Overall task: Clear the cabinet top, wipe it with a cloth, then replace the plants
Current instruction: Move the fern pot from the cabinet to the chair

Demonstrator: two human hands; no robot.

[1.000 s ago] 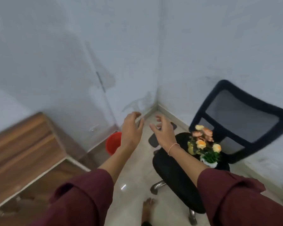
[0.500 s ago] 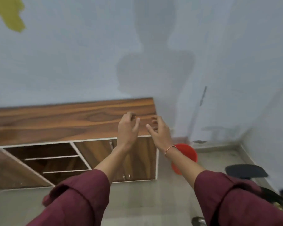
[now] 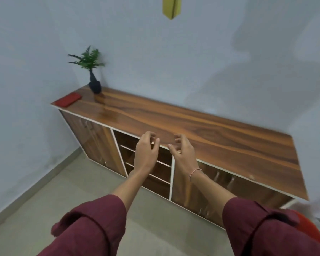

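Observation:
A long wooden cabinet (image 3: 201,130) runs along the wall. At its far left end stands a green fern in a dark vase (image 3: 93,78), and a folded red cloth (image 3: 68,99) lies beside it near the left edge. My left hand (image 3: 146,151) and my right hand (image 3: 181,154) hover side by side in front of the cabinet's front edge, fingers loosely curled and holding nothing. Neither hand touches the top.
Open shelves (image 3: 150,163) sit below the hands, with closed doors on either side. A red bucket (image 3: 307,228) shows at the lower right by the cabinet's end. A yellow object (image 3: 172,6) hangs at the top. Grey floor (image 3: 44,209) lies to the left.
The view has swung left from the chair with the flower pot to the cabinet, bringing the fern and red cloth into sight. Both hands stay raised together and hold nothing.

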